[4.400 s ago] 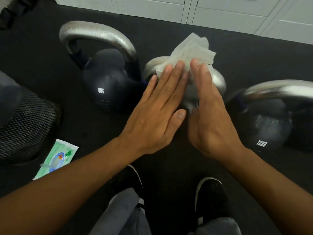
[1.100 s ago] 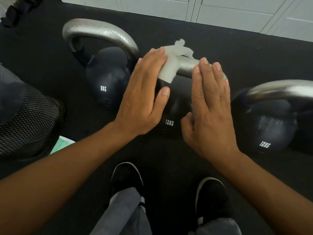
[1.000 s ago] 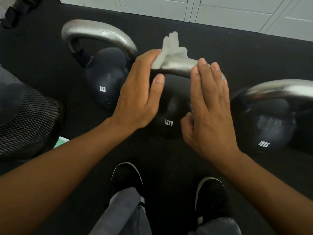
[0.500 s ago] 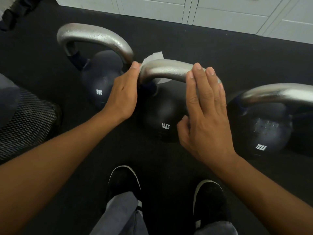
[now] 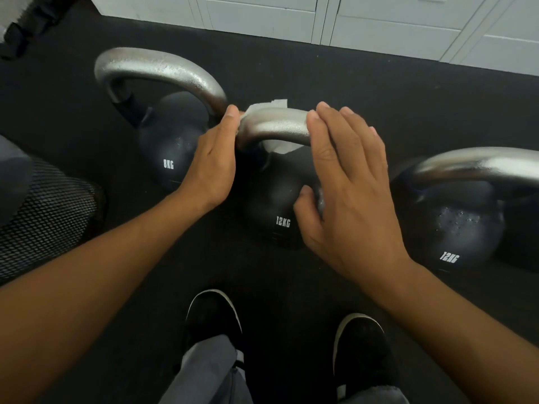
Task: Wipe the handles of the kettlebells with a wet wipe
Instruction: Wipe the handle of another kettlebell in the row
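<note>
At frame centre, the left hand (image 5: 211, 167) gripped the wet wipe (image 5: 269, 104) around the left bend of the middle 12KG kettlebell handle (image 5: 275, 126); the right hand (image 5: 350, 182) rested open-fingered, steadying it. Next likely: drag the wipe rightward, then the right 12KG kettlebell (image 5: 455, 225). The 8KG kettlebell (image 5: 172, 141) crowded the left.

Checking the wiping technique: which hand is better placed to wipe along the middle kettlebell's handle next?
Left. The left hand already presses the wet wipe against the left end of the middle kettlebell's handle, while the right hand lies open on the handle's right end, apparently steadying it.
</note>
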The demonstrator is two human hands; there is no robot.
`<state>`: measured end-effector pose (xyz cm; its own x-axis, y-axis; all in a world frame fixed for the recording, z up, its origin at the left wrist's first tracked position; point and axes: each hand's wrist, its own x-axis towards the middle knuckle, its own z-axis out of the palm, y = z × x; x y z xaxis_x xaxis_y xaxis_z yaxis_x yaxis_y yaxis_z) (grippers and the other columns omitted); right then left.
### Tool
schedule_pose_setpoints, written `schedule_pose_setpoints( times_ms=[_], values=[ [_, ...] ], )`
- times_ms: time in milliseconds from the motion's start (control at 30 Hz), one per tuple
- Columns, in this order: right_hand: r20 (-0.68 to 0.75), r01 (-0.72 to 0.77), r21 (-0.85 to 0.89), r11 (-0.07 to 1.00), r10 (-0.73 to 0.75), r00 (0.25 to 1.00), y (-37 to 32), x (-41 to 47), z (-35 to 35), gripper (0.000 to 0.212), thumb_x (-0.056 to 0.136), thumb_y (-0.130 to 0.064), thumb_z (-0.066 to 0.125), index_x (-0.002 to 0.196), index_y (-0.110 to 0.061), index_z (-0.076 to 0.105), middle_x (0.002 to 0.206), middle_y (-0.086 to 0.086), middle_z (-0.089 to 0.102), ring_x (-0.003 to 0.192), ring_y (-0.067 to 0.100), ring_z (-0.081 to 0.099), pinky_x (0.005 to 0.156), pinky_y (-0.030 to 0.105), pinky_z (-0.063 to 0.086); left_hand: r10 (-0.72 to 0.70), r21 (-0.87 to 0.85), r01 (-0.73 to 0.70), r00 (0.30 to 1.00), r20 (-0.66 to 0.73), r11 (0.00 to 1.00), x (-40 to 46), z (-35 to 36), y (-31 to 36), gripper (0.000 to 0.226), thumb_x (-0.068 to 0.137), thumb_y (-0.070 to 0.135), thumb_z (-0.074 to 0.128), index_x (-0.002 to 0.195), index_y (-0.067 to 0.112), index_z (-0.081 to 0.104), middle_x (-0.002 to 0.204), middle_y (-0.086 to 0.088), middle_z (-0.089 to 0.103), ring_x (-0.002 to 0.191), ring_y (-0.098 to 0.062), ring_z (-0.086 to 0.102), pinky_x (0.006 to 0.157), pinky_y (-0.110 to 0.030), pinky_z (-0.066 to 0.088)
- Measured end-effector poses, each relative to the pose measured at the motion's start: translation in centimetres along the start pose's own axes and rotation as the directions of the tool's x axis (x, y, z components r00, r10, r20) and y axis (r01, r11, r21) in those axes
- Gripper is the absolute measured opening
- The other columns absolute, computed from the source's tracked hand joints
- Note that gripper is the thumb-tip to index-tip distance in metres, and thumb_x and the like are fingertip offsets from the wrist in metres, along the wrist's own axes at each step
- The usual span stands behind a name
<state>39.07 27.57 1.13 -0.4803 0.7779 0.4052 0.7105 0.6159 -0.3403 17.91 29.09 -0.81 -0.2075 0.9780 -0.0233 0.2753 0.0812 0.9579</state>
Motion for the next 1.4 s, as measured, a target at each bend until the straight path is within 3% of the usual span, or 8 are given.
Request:
schedule_pose_setpoints(
  times_ms=[333, 500, 633, 767, 867, 1100, 1200, 1400],
  values=[
    [-0.035, 0.013, 0.006, 1.000, -0.013, 0.999, 0.3, -0.1, 0.2, 0.076, 0.086, -0.008, 0.058, 0.159, 0.001, 0.035, 0.165, 0.018, 0.035, 0.156, 0.035, 0.026, 0.130, 0.048, 0.016, 0.292, 0.191, -0.304, 0.952, 0.088, 0.933, 0.6, 0.3, 2.7, 0.056, 0.111, 0.031, 0.019, 0.118, 0.010, 0.070, 0.104, -0.002, 0.072, 0.101, -0.017, 0.066, 0.087, -0.030, 0.049],
    [-0.027, 0.017, -0.007, 1.000, -0.017, 0.999, 0.4, -0.1, 0.2, 0.077, 0.085, -0.006, 0.058, 0.159, 0.001, 0.035, 0.165, 0.017, 0.035, 0.156, 0.035, 0.026, 0.130, 0.048, 0.016, -0.031, 0.006, 0.031, 0.998, 0.061, 1.000, 1.3, -0.2, -0.4, 0.047, 0.104, 0.048, 0.034, 0.117, 0.031, 0.075, 0.117, 0.006, 0.062, 0.104, 0.015, 0.059, 0.114, -0.021, 0.038],
    [-0.034, 0.026, -0.028, 0.999, -0.026, 0.999, 0.6, -0.2, 0.1, 0.077, 0.084, -0.004, 0.057, 0.158, 0.001, 0.036, 0.165, 0.018, 0.036, 0.156, 0.036, 0.028, 0.129, 0.050, 0.019, -0.143, 0.086, 0.140, 0.989, 0.028, 0.986, 0.7, -0.3, -0.7, 0.042, 0.093, 0.057, 0.024, 0.116, 0.038, 0.053, 0.123, 0.000, 0.054, 0.102, 0.002, 0.057, 0.106, -0.010, 0.038],
    [-0.036, 0.024, -0.029, 0.999, -0.025, 0.999, 0.7, -0.3, 0.3, 0.076, 0.085, -0.005, 0.057, 0.158, 0.001, 0.036, 0.165, 0.018, 0.036, 0.156, 0.036, 0.028, 0.129, 0.051, 0.021, -0.018, -0.120, 0.023, 0.999, 0.047, 0.993, 1.2, -0.3, 0.9, 0.054, 0.098, 0.059, 0.026, 0.098, 0.040, 0.077, 0.117, -0.023, 0.065, 0.115, -0.030, 0.061, 0.113, -0.053, 0.039],
    [-0.035, 0.024, -0.032, 0.999, -0.026, 0.999, 0.7, -0.2, 0.3, 0.077, 0.085, -0.006, 0.056, 0.158, 0.001, 0.036, 0.165, 0.018, 0.035, 0.156, 0.036, 0.028, 0.128, 0.052, 0.021, 0.023, -0.223, -0.009, 0.998, 0.065, 0.975, 1.2, 0.1, 1.9, 0.061, 0.105, 0.047, 0.023, 0.090, 0.036, 0.081, 0.108, -0.021, 0.063, 0.107, -0.027, 0.057, 0.109, -0.055, 0.041],
    [-0.043, 0.022, -0.024, 0.999, -0.023, 0.999, 0.8, -0.3, 0.2, 0.077, 0.084, -0.005, 0.057, 0.158, 0.002, 0.036, 0.165, 0.018, 0.036, 0.156, 0.036, 0.028, 0.128, 0.051, 0.022, -0.041, 0.050, 0.047, 0.993, -0.110, 0.998, 0.3, 0.1, -0.2, 0.022, 0.115, 0.028, 0.023, 0.120, 0.041, 0.040, 0.100, 0.024, 0.042, 0.071, 0.041, 0.037, 0.074, 0.008, 0.028],
    [-0.049, 0.023, -0.025, 0.999, -0.024, 0.998, 0.8, -0.4, 0.3, 0.077, 0.084, -0.005, 0.058, 0.158, 0.002, 0.037, 0.165, 0.018, 0.036, 0.156, 0.037, 0.028, 0.128, 0.051, 0.022, -0.040, 0.112, 0.053, 0.992, -0.117, 0.992, 0.9, 0.0, 2.7, 0.050, 0.115, 0.028, 0.025, 0.090, 0.029, 0.069, 0.069, 0.022, 0.065, 0.070, 0.019, 0.056, 0.072, -0.003, 0.037],
    [-0.052, 0.033, -0.032, 0.999, -0.035, 0.998, 1.0, -0.4, 0.3, 0.076, 0.085, -0.005, 0.056, 0.158, 0.002, 0.037, 0.165, 0.019, 0.036, 0.156, 0.036, 0.027, 0.129, 0.049, 0.020, 0.160, 0.194, -0.169, 0.985, 0.064, 0.966, 1.2, -0.2, 3.4, 0.057, 0.111, 0.036, 0.017, 0.106, 0.034, 0.074, 0.093, 0.005, 0.075, 0.097, -0.016, 0.069, 0.087, -0.035, 0.050]
  ],
)
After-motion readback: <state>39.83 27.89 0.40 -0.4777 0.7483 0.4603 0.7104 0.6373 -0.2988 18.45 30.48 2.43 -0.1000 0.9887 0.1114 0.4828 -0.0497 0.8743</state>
